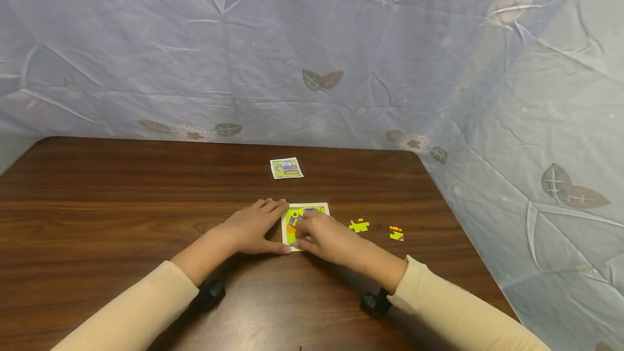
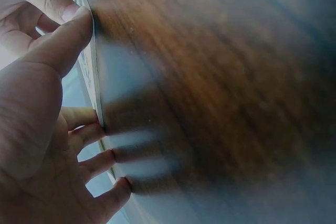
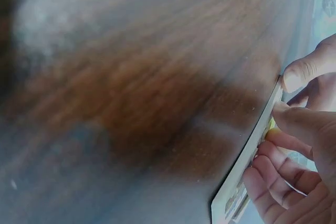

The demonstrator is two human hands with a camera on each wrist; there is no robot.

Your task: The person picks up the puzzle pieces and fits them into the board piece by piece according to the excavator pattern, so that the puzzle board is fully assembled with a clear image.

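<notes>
A white-bordered jigsaw puzzle board (image 1: pixel 327 209) lies flat on the table, its green picture partly covered by my hands. My left hand (image 1: pixel 255 227) rests along the board's left edge, fingers spread at the upper corner and thumb at the lower one. Over the lower middle of the board, my right hand (image 1: pixel 327 236) has its fingers bent down. In the right wrist view, thumb and index finger pinch a small yellow-green puzzle piece (image 3: pixel 271 125), mostly hidden by the fingers. Right of the board lie loose yellow-green puzzle pieces (image 1: pixel 359 227) and others with red and orange (image 1: pixel 396 233).
A small picture card (image 1: pixel 286 168) showing a blue excavator lies beyond the board. The dark wooden table (image 1: pixel 122 199) meets a patterned cloth (image 1: pixel 273 58) at the back and right. Dark wrist devices (image 1: pixel 374 303) sit under both forearms.
</notes>
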